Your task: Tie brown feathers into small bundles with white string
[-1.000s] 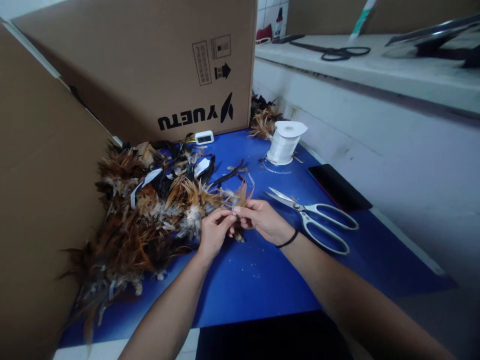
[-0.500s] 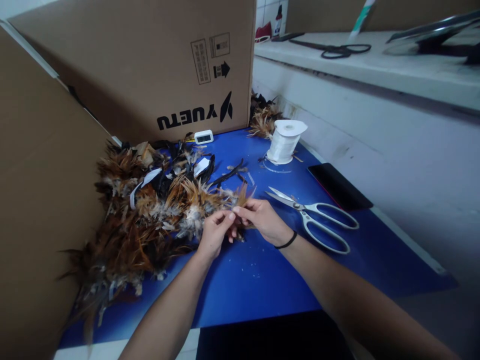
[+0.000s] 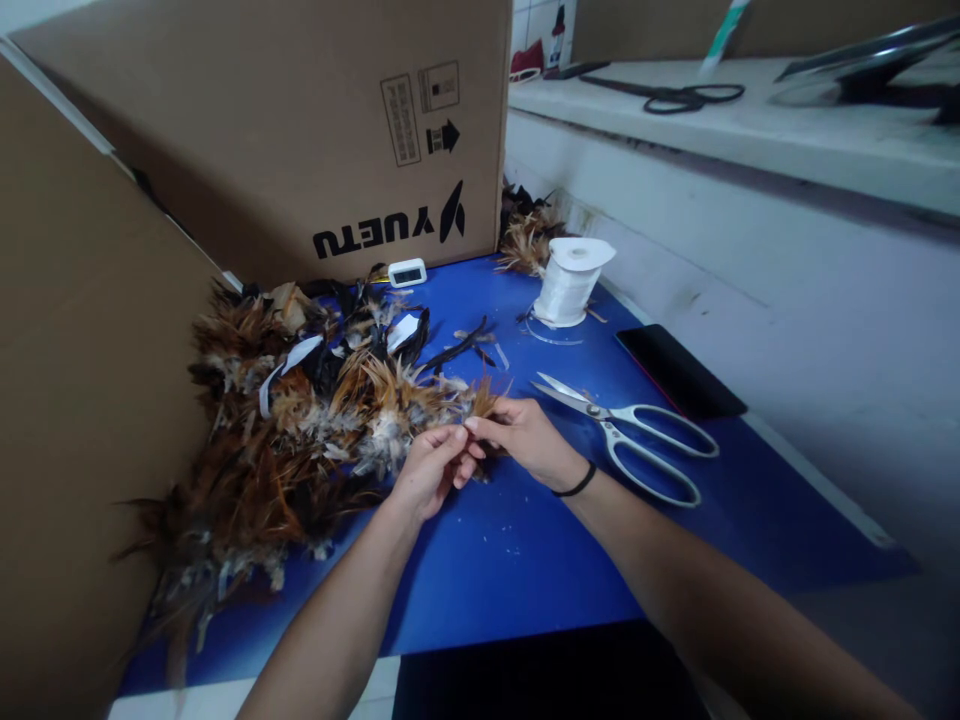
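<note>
- Left hand point(image 3: 431, 475): thumb and forefinger closed in a pinch at the base of the feather tuft point(image 3: 482, 398), remaining fingers loosely curled; any cord or quill between the pads is too small to tell
- Right hand point(image 3: 531, 438): thumb pressed on the same base from the 3 o'clock side, fingers bent behind it and partly hidden, palm half closed
- Handling, as judged: the operator should align the quill ends at one level, grip only the base with light, even thumb pressure, and leave the plumes uncrushed
- Tuft position: at the meeting thumbs, above the blue table point(image 3: 495, 590), just beside the near edge of the feather pile point(image 3: 277, 480), which spreads toward 9 o'clock
- Tuft orientation: plume tips toward about 1 o'clock, base toward 7; long axis runs along that line, away from the operator
- Scissors point(image 3: 600, 413): near, at 3 o'clock, blades parted and pointing to 10
- White spool point(image 3: 568, 288): farther out, at 1 o'clock, upright
</note>
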A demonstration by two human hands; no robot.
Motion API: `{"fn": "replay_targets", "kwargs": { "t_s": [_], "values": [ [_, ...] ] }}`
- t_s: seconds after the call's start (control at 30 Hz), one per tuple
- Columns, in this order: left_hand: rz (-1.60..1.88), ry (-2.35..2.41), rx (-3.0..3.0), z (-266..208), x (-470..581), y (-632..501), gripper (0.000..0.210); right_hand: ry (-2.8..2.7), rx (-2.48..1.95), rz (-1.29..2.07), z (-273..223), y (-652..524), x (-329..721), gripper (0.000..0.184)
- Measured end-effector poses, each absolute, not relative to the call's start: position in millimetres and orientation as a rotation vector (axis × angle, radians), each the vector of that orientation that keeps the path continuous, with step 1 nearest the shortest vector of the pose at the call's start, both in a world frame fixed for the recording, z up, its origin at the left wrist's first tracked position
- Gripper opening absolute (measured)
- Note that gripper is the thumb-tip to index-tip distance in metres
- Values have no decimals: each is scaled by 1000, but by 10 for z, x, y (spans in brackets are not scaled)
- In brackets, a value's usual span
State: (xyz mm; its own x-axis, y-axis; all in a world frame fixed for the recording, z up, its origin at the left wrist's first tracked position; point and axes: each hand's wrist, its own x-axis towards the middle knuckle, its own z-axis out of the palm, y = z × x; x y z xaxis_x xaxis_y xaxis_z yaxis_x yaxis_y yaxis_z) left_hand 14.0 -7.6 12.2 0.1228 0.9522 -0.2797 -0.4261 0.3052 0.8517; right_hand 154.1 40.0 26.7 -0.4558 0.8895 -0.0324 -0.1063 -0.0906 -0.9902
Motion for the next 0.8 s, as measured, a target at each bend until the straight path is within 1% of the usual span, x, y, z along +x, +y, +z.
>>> {"fn": "replay_targets", "kwargs": {
  "t_s": [0.2,0.4,0.6,0.7,0.8],
  "values": [
    [1133,975,663,123,145,-73,34,-1506,-911,1556,246,411,1553,24],
    [1118,988,644,109,135,-69,32,-1476,-906,1664,294,416,1576,28],
    [1118,963,629,108,123,-62,30,-1522,-856,1659,358,438,1609,31],
    [1130,986,643,128,131,-64,30,-1522,-837,1659,354,437,1616,30],
    [1162,1003,680,141,140,-65,29,-1490,-860,1689,330,433,1621,26]
  ]
}}
